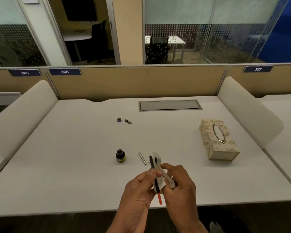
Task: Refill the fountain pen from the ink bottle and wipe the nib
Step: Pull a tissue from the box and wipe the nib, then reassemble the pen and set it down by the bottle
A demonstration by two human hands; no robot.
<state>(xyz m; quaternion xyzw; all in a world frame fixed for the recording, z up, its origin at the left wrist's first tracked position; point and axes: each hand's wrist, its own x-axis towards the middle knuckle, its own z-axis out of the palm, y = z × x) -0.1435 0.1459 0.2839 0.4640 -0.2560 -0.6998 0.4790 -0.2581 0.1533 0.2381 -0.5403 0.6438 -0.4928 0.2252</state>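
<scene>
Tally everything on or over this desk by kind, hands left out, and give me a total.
Ink bottle, open: 1
Bottle cap: 1
Pen parts, namely section with red-ended converter, silver barrel and dark cap: 3
Tissue in hand: 1
Tissue box: 1
Total: 7

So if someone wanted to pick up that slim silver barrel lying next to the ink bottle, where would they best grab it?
Probably at mid-length, from straight above. The slim silver pen barrel lies flat on the white desk, clear of the small dark ink bottle, so fingers can pinch across its narrow width from either long side.
</scene>
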